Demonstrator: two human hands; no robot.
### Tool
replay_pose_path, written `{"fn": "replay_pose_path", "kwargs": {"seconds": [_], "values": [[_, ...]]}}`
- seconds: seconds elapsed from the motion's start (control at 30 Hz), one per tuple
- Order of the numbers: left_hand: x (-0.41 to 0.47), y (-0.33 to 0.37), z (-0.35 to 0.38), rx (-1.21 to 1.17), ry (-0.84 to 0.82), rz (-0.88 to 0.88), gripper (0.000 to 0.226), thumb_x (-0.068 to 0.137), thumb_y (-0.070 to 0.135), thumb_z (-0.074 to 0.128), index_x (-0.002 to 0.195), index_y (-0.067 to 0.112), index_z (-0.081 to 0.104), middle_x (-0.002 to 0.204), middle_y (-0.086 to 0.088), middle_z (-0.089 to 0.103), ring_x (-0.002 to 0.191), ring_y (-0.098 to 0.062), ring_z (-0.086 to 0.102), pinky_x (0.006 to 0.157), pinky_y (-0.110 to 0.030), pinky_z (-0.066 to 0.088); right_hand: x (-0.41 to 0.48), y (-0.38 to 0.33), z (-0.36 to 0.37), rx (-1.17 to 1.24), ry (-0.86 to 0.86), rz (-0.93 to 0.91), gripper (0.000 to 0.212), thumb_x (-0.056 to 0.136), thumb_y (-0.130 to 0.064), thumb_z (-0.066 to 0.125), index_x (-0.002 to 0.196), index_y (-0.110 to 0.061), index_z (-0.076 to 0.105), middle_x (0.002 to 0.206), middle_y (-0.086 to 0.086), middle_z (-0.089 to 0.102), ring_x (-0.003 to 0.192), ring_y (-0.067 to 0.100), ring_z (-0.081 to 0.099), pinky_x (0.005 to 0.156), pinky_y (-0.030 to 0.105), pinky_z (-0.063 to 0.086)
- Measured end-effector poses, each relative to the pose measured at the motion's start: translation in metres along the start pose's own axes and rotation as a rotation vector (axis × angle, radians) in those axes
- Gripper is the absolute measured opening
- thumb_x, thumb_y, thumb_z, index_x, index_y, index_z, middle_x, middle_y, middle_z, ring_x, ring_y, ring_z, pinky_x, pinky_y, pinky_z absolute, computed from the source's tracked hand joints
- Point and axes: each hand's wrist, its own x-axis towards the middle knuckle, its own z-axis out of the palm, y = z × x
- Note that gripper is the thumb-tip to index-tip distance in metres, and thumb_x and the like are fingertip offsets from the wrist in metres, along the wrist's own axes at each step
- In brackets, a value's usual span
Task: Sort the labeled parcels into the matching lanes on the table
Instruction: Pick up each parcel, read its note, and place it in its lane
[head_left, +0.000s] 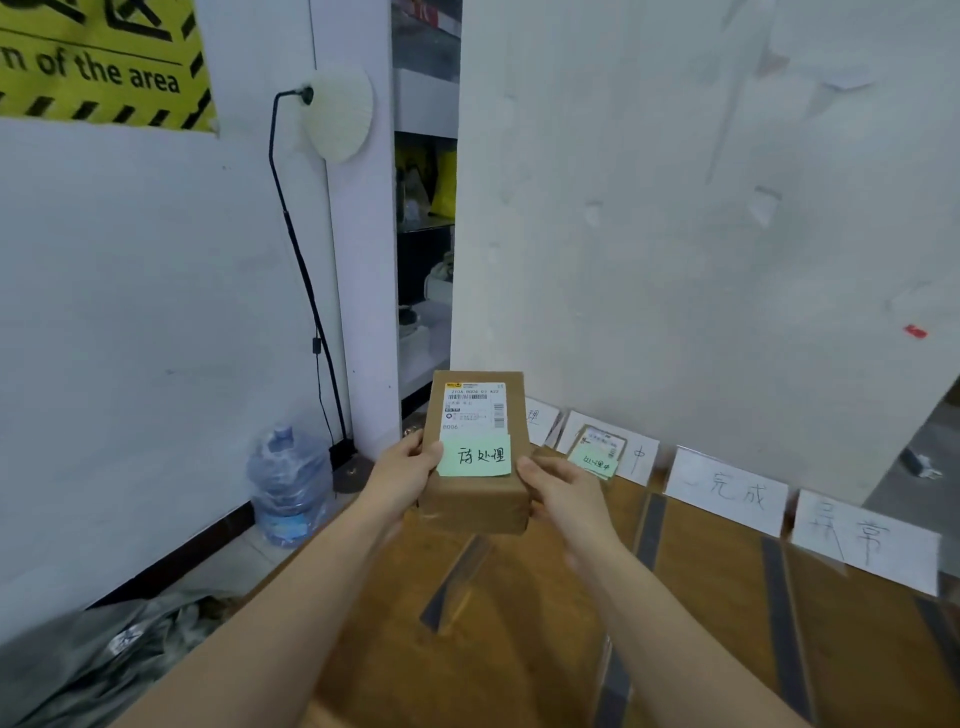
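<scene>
A brown cardboard parcel (475, 499) with a white shipping label and a green handwritten sticky note is held up above the wooden table (717, 582). My left hand (402, 475) grips its left side and my right hand (563, 491) grips its right side. Dark tape strips (649, 525) split the table into lanes. White handwritten lane cards (724, 491) stand along the far edge against the wall. A second small parcel (596, 451) with a green note lies in a far lane, by a card.
A white wall panel (701, 234) stands behind the table. A blue water jug (288, 486) and a floor lamp (306, 270) are on the floor at the left. Grey plastic bags (104, 660) lie at the lower left. Shelves (426, 218) show through a gap.
</scene>
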Motion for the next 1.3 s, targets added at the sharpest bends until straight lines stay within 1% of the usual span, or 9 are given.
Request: {"fn": "replay_pose_path", "kwargs": {"seconds": [0.23, 0.37, 0.53, 0.77, 0.87, 0.93, 1.1, 1.2, 1.3], "values": [[0.065, 0.006, -0.003, 0.081, 0.018, 0.012, 0.029, 0.102, 0.029, 0.045, 0.128, 0.029, 0.057, 0.119, 0.004, 0.066, 0.111, -0.021, 0.061, 0.098, -0.046, 0.050, 0.054, -0.005, 0.023, -0.015, 0.035, 0.052, 0.026, 0.091, -0.027, 0.069, 0.115, -0.017, 0.066, 0.115, 0.001, 0.066, 0.107, 0.020, 0.062, 0.093, 0.040, 0.055], [0.104, 0.007, -0.003, 0.073, -0.021, -0.017, 0.020, 0.102, 0.025, 0.044, 0.112, 0.032, 0.060, 0.117, 0.002, 0.068, 0.108, -0.020, 0.063, 0.097, -0.046, 0.051, 0.085, -0.004, 0.037, -0.028, 0.079, 0.065, 0.036, 0.092, -0.027, 0.068, 0.124, -0.011, 0.064, 0.109, -0.003, 0.065, 0.102, 0.017, 0.062, 0.096, 0.040, 0.054], [0.157, 0.006, 0.000, 0.118, -0.054, -0.012, 0.033, 0.102, 0.022, 0.045, 0.132, 0.025, 0.057, 0.122, 0.001, 0.066, 0.110, -0.020, 0.062, 0.098, -0.044, 0.051, 0.127, -0.001, 0.053, -0.044, 0.156, 0.109, 0.035, 0.094, -0.025, 0.066, 0.124, -0.007, 0.064, 0.107, 0.000, 0.068, 0.101, 0.021, 0.064, 0.092, 0.038, 0.055], [0.219, -0.007, 0.003, 0.227, -0.160, -0.058, 0.039, 0.102, 0.018, 0.045, 0.140, 0.022, 0.050, 0.125, 0.002, 0.063, 0.108, -0.016, 0.060, 0.082, -0.029, 0.052, 0.178, 0.023, 0.079, -0.120, 0.274, 0.211, 0.033, 0.097, -0.024, 0.060, 0.126, -0.009, 0.063, 0.094, -0.008, 0.063, 0.096, 0.017, 0.061, 0.080, 0.029, 0.055], [0.237, -0.013, 0.004, 0.273, -0.191, -0.064, 0.042, 0.102, 0.016, 0.044, 0.144, 0.024, 0.044, 0.129, 0.003, 0.059, 0.111, -0.016, 0.057, 0.091, -0.034, 0.051, 0.195, 0.034, 0.089, -0.161, 0.336, 0.235, 0.027, 0.099, -0.020, 0.058, 0.121, -0.009, 0.066, 0.089, -0.010, 0.063, 0.083, 0.009, 0.059, 0.062, 0.018, 0.046], [0.249, -0.016, 0.005, 0.306, -0.215, -0.068, 0.045, 0.102, 0.015, 0.043, 0.146, 0.024, 0.040, 0.133, 0.002, 0.058, 0.115, -0.017, 0.055, 0.096, -0.036, 0.050, 0.205, 0.040, 0.095, -0.210, 0.363, 0.257, 0.026, 0.099, -0.021, 0.057, 0.122, -0.011, 0.066, 0.096, -0.006, 0.066, 0.086, 0.011, 0.060, 0.057, 0.015, 0.043], [0.275, -0.036, 0.009, 0.309, -0.261, -0.126, 0.045, 0.102, 0.016, 0.044, 0.146, 0.026, 0.038, 0.135, 0.000, 0.058, 0.119, -0.021, 0.057, 0.096, -0.039, 0.052, 0.232, 0.060, 0.103, -0.320, 0.420, 0.310, 0.023, 0.099, -0.022, 0.056, 0.119, -0.014, 0.067, 0.106, -0.001, 0.067, 0.089, 0.011, 0.059, 0.063, 0.017, 0.049], [0.289, -0.047, 0.012, 0.343, -0.294, -0.127, 0.034, 0.102, 0.016, 0.044, 0.132, 0.031, 0.047, 0.130, 0.000, 0.061, 0.115, -0.020, 0.059, 0.092, -0.040, 0.055, 0.244, 0.072, 0.106, -0.311, 0.441, 0.348, 0.015, 0.099, -0.022, 0.056, 0.108, -0.020, 0.068, 0.106, -0.002, 0.070, 0.092, 0.013, 0.063, 0.082, 0.032, 0.058], [0.300, -0.054, 0.015, 0.393, -0.308, -0.107, 0.033, 0.102, 0.016, 0.043, 0.132, 0.028, 0.047, 0.129, 0.002, 0.061, 0.109, -0.016, 0.059, 0.082, -0.030, 0.055, 0.253, 0.081, 0.108, -0.301, 0.464, 0.377, 0.011, 0.099, -0.021, 0.056, 0.098, -0.024, 0.066, 0.106, -0.001, 0.072, 0.094, 0.014, 0.066, 0.086, 0.037, 0.059]]}}
